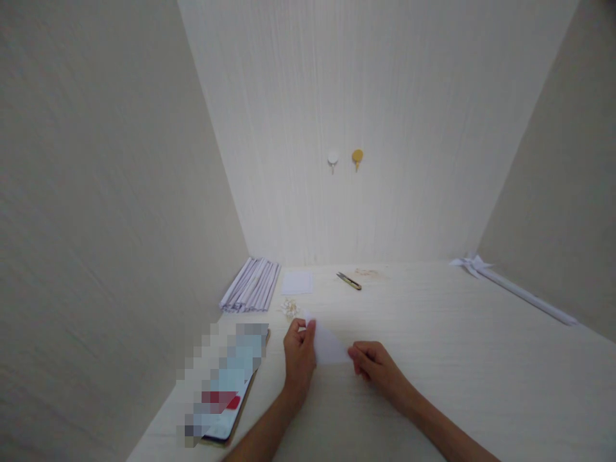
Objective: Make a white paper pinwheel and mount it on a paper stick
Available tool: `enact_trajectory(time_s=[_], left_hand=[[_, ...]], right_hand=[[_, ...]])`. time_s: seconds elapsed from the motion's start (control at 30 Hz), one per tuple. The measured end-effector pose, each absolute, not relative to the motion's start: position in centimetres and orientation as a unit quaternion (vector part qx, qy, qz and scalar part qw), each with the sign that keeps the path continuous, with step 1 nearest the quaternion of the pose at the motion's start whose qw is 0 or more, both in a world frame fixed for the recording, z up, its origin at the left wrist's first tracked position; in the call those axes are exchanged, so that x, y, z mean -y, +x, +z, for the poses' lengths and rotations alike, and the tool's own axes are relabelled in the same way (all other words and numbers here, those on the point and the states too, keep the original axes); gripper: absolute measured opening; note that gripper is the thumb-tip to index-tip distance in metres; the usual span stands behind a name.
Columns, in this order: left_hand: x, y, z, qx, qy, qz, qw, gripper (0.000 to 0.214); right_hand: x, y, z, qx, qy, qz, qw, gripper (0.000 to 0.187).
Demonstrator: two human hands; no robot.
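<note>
A white sheet of paper (330, 344), folded to a triangle, is held between my two hands just above the table. My left hand (300, 353) pinches its upper left corner, thumb in front. At the right corner, the thumb and fingers of my right hand (371, 362) are closed on the paper. Just beyond my left hand lies a small pile of pale bits (289, 308), too small to make out. Farther back is a stack of white square paper (297, 282).
Rolled paper sticks (251, 285) lie in a bundle at the back left. Thread snips (349, 281) rest near the back wall. A phone (235, 385), partly blurred out, lies left. A paper pinwheel (474, 265) on a paper stick (529, 298) lies along the right wall. Two hooks (357, 156) hang on the back wall.
</note>
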State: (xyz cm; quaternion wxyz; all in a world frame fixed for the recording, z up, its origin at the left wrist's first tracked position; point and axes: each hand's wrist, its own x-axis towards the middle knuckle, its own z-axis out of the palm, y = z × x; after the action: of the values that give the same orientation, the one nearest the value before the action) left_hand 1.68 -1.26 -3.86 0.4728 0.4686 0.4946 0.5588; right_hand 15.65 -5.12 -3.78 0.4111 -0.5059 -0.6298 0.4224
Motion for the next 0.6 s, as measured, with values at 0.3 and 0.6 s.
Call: enact_trajectory(time_s=[0.3,0.6], left_hand=[[0.7,1.3,-3.6,-0.423,0.419,0.558,0.578,0.024],[1.0,1.3,-2.8,-0.419,0.384,0.545,0.617,0.024]], right_hand=[[5.0,15.4,-4.3,0.653,-0.494,0.414,0.398,0.037],[5.8,15.6,-3.7,0.664,-0.42,0.464,0.409,0.029]])
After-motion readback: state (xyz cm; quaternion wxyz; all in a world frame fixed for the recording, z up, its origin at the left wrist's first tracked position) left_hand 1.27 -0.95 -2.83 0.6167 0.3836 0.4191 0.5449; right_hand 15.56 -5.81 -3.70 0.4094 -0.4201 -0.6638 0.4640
